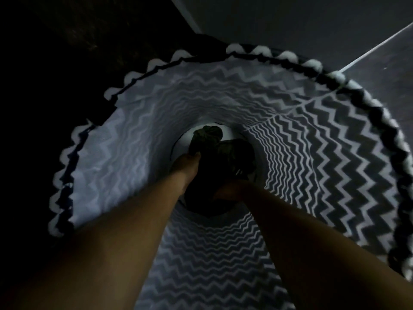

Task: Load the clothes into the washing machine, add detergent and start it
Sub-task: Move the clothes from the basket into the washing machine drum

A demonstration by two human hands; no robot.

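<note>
Dim room, grey floor (380, 70). Both arms are deep in the zigzag hamper (312, 153). The left hand (186, 167) pinches the dark clothes (223, 148) at the bottom; the right hand's (230, 191) grip is lost in shadow. With a hold that partial, pieces could drop on the lift.

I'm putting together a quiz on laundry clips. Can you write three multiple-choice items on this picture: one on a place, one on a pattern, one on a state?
1. Where are the clothes?
A. At the bottom of the hamper
B. On the floor
C. Draped over the rim

2. What pattern covers the hamper's inner wall?
A. Dots
B. Zigzags
C. Flowers

3. What is the left hand doing?
A. Resting on the rim
B. Gripping the clothes
C. Hanging idle

Answers:
1 A, the dark bundle lies deep inside.
2 B, pale zigzag lines ring the wall.
3 B, its fingers pinch the fabric.
</note>
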